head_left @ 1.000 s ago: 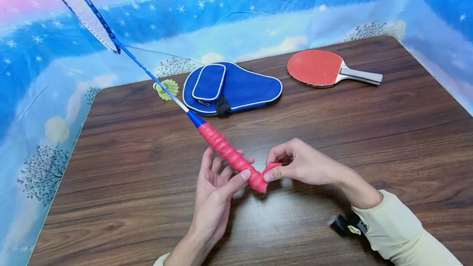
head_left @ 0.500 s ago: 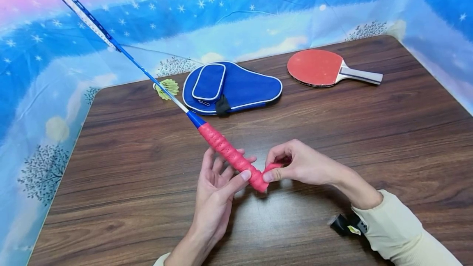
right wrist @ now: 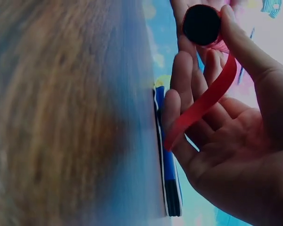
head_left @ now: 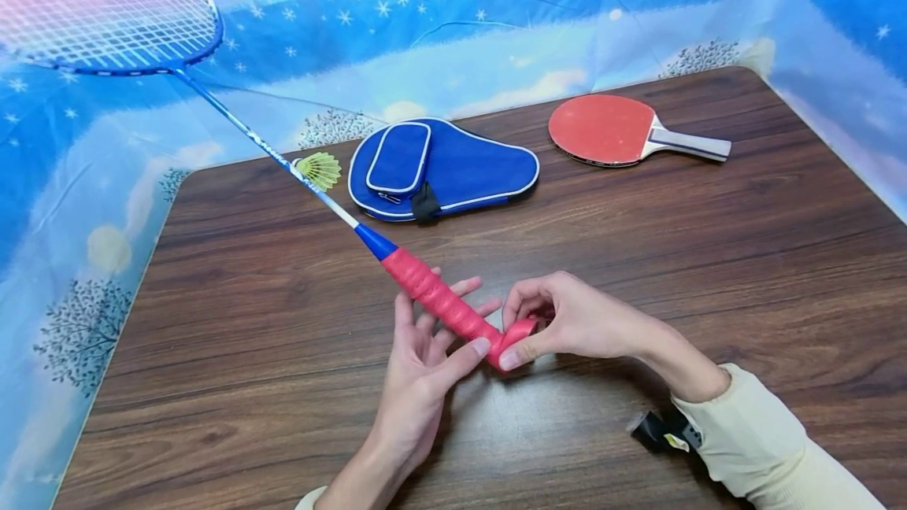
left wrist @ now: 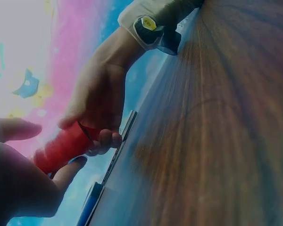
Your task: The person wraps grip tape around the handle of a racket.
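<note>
A badminton racket [head_left: 258, 142] slants across the head view, its strung head raised at upper left and its handle wrapped in red overgrip tape [head_left: 435, 297]. My left hand [head_left: 418, 380] holds the lower handle between thumb and fingers, palm facing up. At the butt end, my right hand [head_left: 581, 321] holds the loose end of the tape, with its thumb against the handle. The right wrist view shows a free strip of tape [right wrist: 205, 101] running from the handle into the curled fingers, beside the round black butt cap [right wrist: 201, 25].
On the wooden table [head_left: 248, 352], a yellow shuttlecock [head_left: 320, 170] lies behind the racket shaft. A blue paddle case [head_left: 468, 168] sits at the back middle, and a red table tennis paddle [head_left: 602, 131] at the back right. A patterned cloth [head_left: 496, 38] hangs behind.
The racket has turned about its long axis, so its strung face now shows instead of its edge. Both hands have shifted slightly at the butt end, and the loose tape shows more as a loop.
</note>
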Motion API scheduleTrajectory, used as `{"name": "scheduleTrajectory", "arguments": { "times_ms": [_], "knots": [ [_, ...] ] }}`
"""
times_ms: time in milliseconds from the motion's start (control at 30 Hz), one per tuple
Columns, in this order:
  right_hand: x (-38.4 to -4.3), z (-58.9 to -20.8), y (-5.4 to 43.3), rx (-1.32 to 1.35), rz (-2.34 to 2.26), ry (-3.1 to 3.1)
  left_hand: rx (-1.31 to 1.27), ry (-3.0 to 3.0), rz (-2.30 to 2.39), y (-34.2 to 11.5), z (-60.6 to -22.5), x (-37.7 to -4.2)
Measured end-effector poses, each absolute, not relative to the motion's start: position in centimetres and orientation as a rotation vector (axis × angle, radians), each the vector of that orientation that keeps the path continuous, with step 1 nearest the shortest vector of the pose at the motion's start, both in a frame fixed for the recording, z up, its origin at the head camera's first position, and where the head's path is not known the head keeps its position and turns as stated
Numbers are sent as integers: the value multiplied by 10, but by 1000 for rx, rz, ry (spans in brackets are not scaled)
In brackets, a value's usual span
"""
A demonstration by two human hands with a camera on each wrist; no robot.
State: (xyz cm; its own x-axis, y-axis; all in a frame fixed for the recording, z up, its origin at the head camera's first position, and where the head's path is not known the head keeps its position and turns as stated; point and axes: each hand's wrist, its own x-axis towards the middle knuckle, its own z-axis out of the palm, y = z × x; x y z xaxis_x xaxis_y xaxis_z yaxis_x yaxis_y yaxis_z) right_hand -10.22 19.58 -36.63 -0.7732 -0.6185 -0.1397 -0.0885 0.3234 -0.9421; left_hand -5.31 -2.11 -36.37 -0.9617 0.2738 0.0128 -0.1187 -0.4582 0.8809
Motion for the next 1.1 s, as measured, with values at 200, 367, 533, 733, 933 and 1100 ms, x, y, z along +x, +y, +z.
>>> {"name": "scheduleTrajectory", "arguments": {
  "times_ms": [200,367,533,733,933,1100],
  "knots": [
    [-102,-367,196,-627,-1451,2117,104,1646,2400,-19,-365,-52],
    [-107,-368,202,-551,-1510,2160,9,1602,2416,-20,-365,-52],
    [-113,-369,209,-482,-1643,2232,-29,1543,2435,-21,-362,-52],
    [-112,-367,209,-499,-1679,2201,-27,1502,2466,-20,-361,-51],
    [-110,-366,205,-626,-1622,2078,-34,1506,2468,-21,-361,-52],
    [-109,-368,204,-762,-1517,1989,-41,1496,2469,-21,-362,-52]
  ]
}}
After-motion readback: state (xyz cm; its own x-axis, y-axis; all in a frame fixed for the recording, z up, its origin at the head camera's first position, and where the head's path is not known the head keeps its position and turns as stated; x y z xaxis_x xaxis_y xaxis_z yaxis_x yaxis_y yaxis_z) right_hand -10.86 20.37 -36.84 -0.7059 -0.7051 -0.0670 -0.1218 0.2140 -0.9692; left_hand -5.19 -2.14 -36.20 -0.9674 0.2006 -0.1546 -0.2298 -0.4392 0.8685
